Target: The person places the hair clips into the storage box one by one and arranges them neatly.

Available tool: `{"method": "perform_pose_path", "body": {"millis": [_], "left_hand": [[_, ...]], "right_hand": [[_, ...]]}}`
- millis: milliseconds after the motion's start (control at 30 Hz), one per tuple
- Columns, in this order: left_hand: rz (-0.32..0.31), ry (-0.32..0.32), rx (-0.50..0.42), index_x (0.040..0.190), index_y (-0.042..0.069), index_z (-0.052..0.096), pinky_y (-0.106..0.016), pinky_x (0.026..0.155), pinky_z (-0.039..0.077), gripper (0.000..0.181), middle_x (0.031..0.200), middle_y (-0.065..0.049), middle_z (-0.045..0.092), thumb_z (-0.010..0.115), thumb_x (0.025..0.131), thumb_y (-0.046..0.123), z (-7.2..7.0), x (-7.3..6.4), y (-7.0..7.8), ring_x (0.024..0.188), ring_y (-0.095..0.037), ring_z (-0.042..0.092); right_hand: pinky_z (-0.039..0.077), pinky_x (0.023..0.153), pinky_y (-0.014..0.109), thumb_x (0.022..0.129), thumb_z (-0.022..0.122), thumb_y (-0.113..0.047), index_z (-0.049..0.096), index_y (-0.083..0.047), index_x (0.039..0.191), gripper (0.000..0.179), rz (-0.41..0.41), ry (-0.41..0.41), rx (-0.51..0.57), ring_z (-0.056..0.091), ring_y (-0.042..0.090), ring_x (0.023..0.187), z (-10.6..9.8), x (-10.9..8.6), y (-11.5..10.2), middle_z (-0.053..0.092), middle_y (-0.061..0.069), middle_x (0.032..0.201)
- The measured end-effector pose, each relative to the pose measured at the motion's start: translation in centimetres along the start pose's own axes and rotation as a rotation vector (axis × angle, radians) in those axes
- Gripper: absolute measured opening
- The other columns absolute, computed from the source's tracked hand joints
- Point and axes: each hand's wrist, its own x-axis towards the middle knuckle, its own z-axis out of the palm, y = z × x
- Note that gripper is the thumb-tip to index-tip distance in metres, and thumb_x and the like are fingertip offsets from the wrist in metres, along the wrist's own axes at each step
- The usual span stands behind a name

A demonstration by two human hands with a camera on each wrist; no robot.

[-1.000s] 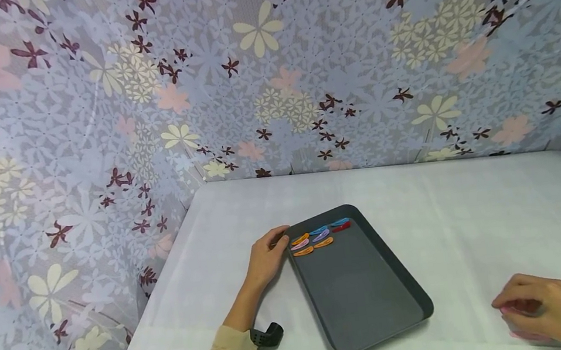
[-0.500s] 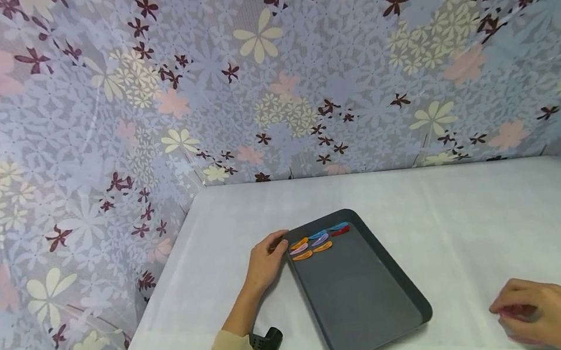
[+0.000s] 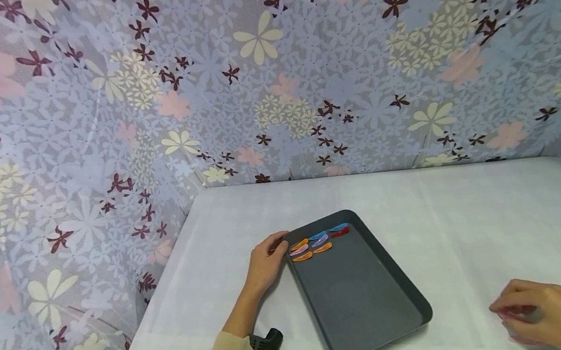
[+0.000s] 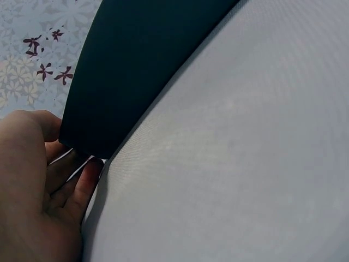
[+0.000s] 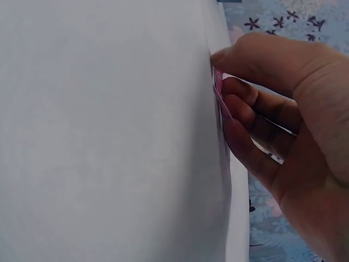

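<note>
A dark grey rectangular tray (image 3: 360, 294) lies at a slant on the white tabletop. Several snap hair clips sit in rows at its far left corner, among them an orange clip (image 3: 302, 256), a purple clip (image 3: 320, 240) and a red clip (image 3: 340, 231). My left hand (image 3: 265, 262) grips that corner, thumb at the rim; the left wrist view shows the tray's outer wall (image 4: 131, 60) against the fingers. Off to the right, near the front, my right hand (image 3: 543, 309) pinches a thin pink, partly see-through piece (image 5: 219, 82) down at the cloth, its kind mostly hidden by the fingers.
White cloth (image 3: 452, 223) covers the table between the tray and the right hand. A flower-patterned curtain (image 3: 268, 82) rises along the back and left edges. A black band with a small camera (image 3: 267, 341) sits on the left wrist.
The whole head view has shifted slightly. Both hands, the tray and the hair clips keep their places; the right hand's fingers stay around the pink piece.
</note>
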Motion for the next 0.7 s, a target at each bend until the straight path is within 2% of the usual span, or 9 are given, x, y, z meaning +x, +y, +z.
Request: {"method": "perform_pose_path", "body": {"millis": [67, 233, 367, 533, 700], "left_hand": [[0.012, -0.001, 0.0, 0.122, 0.027, 0.063, -0.041, 0.099, 0.047, 0.03, 0.122, 0.001, 0.065, 0.054, 0.095, 0.033, 0.05, -0.01, 0.06, 0.113, -0.018, 0.061], [0.012, -0.002, 0.004, 0.123, 0.027, 0.062, -0.041, 0.099, 0.047, 0.03, 0.122, 0.001, 0.065, 0.053, 0.095, 0.033, 0.1, -0.01, 0.12, 0.113, -0.017, 0.061], [0.011, -0.005, 0.012, 0.124, 0.027, 0.062, -0.042, 0.099, 0.046, 0.03, 0.123, 0.001, 0.065, 0.053, 0.095, 0.033, 0.11, 0.0, 0.06, 0.114, -0.018, 0.061], [-0.006, -0.009, 0.008, 0.123, 0.027, 0.062, -0.04, 0.101, 0.045, 0.03, 0.124, 0.003, 0.064, 0.053, 0.095, 0.033, 0.05, 0.1, 0.12, 0.116, -0.017, 0.06], [-0.007, -0.013, 0.008, 0.123, 0.026, 0.062, -0.041, 0.101, 0.045, 0.031, 0.125, 0.002, 0.064, 0.053, 0.095, 0.033, 0.01, 0.13, 0.19, 0.117, -0.017, 0.059]], "right_hand": [[0.048, 0.06, 0.016, 0.077, 0.074, -0.037, 0.071, -0.034, 0.087, 0.01, -0.051, 0.033, 0.009, 0.045, -0.012, 0.071, 0.05, -0.2, 0.21, 0.058, -0.022, 0.085], [0.046, 0.058, 0.016, 0.079, 0.073, -0.036, 0.073, -0.031, 0.088, 0.01, -0.1, 0.064, 0.034, 0.045, -0.012, 0.071, 0.11, -0.43, 0.39, 0.058, -0.021, 0.085], [0.046, 0.058, 0.016, 0.079, 0.071, -0.044, 0.073, -0.03, 0.09, 0.018, -0.084, 0.045, 0.027, 0.044, -0.012, 0.071, 0.1, -0.47, 0.32, 0.057, -0.021, 0.085], [0.047, 0.06, 0.015, 0.077, 0.072, -0.046, 0.073, -0.031, 0.089, 0.019, -0.114, 0.074, -0.006, 0.044, -0.012, 0.072, 0.07, -0.49, 0.09, 0.056, -0.023, 0.085], [0.048, 0.063, 0.014, 0.077, 0.07, -0.051, 0.073, -0.032, 0.094, 0.026, -0.114, 0.043, -0.006, 0.044, -0.012, 0.075, 0.11, -0.47, -0.04, 0.055, -0.024, 0.087]]}}
